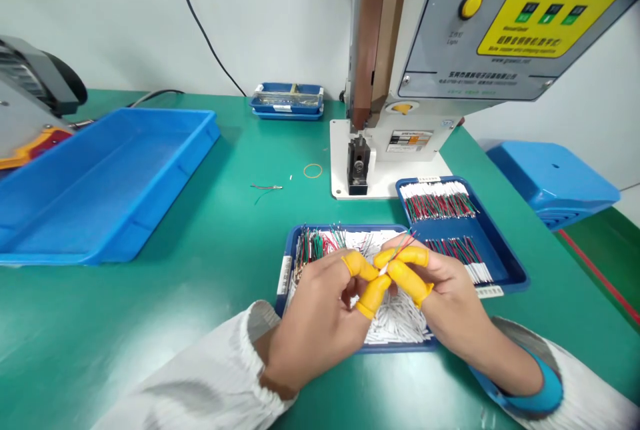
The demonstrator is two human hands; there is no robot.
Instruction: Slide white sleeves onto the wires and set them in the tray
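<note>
A gloss is now thrown off the tabletop [125,323], lower left — slick plastic is shown by the tray [125,177] at left, rubbery yellow by the finger covers [406,285], crumpled matt cloth by the sleeve [200,377], bottom left.

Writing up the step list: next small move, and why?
Perhaps the right hand should draw the thin wires together: their free ends splay apart, and the left hand, pinching near the small white piece at their base, could steady it.
</note>
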